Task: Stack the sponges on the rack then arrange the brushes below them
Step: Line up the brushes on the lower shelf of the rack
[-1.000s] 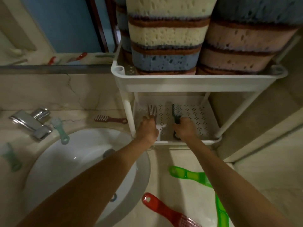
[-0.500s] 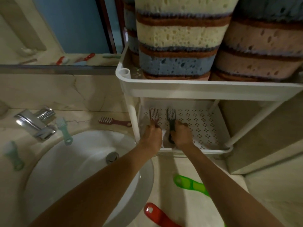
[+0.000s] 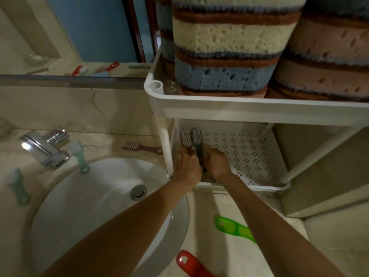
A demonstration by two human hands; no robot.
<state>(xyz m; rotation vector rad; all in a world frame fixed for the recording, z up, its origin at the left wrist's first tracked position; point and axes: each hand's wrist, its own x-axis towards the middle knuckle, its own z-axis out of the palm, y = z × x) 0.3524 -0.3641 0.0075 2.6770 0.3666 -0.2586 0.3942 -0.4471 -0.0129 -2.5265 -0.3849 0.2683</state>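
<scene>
Here the red brush [image 3: 186, 138] and dark brush [image 3: 197, 137] lie side by side on the lower shelf [image 3: 249, 156], bristles just beyond the grip. The left hand [image 3: 187, 168] grips the red handle, the right hand [image 3: 216, 166] the dark one. Stacked sponges [image 3: 229, 41] sit above both hands.

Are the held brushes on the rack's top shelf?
No, the left hand and right hand hold brushes on the lower shelf, under the sponges.

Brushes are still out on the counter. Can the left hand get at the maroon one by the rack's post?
Probably yes, once freed: the left hand grips a pink-bristled brush on the lower shelf. The maroon brush lies uncovered on the counter left of the white post, which the hand must go round.
</scene>
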